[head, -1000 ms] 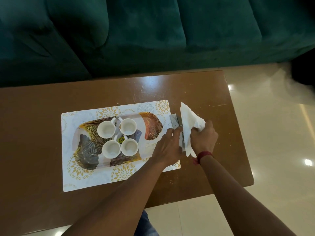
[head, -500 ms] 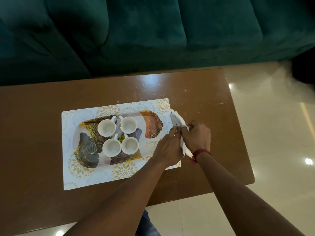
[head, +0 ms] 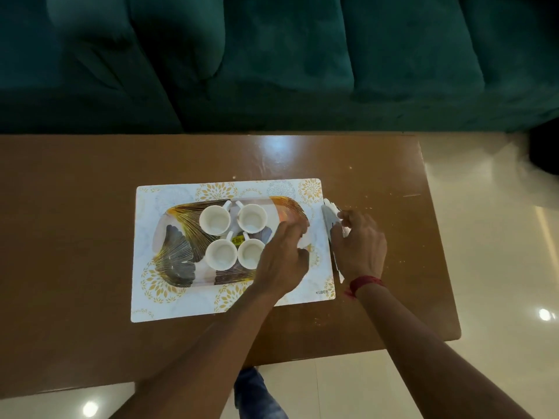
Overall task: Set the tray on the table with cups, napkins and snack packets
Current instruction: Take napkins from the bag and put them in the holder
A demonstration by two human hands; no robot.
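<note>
Glossy brown table (head: 75,237) before green sofa (head: 272,55), tiled floor (head: 484,267).

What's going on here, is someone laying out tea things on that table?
Yes. A person is setting a patterned tray on a placemat on the brown table. Four empty white cups already stand clustered on the tray. The right hand holds white napkins against the table just off the placemat's right edge, while the left hand hovers over the tray's right end. No snack packets are visible.
</note>
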